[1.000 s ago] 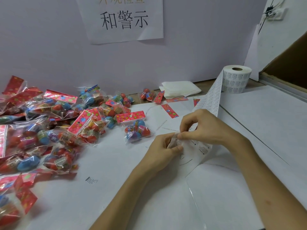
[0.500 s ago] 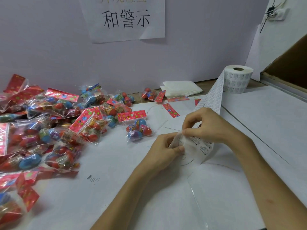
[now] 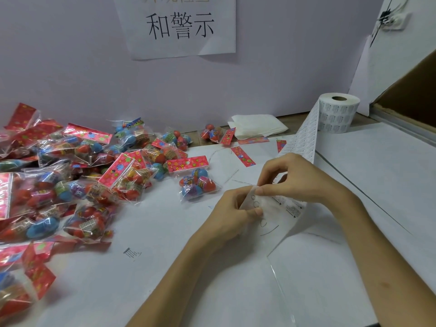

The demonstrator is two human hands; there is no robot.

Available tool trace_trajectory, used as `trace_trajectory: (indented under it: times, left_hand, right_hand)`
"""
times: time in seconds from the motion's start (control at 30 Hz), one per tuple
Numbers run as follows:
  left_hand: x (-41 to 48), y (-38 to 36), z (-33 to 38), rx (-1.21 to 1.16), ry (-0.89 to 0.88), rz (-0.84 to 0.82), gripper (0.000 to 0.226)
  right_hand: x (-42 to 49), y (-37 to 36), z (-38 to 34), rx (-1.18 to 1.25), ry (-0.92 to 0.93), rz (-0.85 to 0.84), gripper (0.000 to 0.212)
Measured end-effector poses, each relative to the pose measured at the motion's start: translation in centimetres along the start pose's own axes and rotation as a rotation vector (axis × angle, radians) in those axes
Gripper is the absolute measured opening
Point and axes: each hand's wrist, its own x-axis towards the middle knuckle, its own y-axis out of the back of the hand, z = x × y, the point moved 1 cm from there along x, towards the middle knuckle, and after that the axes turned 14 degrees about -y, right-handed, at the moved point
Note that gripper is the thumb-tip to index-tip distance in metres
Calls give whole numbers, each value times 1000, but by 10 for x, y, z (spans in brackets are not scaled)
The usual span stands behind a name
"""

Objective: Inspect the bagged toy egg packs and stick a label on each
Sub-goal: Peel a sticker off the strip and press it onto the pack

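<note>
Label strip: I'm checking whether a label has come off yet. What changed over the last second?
Little. The left hand and right hand keep their grip on the label strip, spreading its end slightly so more bare backing shows between them. No free label is visible. The egg packs and label roll stayed put.

Single head view, high above bench (image 3: 165, 267), facing forward and down, close over hands, wall (image 3: 70, 55) behind.
</note>
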Motion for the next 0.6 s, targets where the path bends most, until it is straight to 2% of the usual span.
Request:
trace_trajectory:
  times: [0.6]
  left_hand:
    - [-2,0,4,-64,-7,-28,35]
  right_hand:
    - [0,2,2,-2,-35,-12,17]
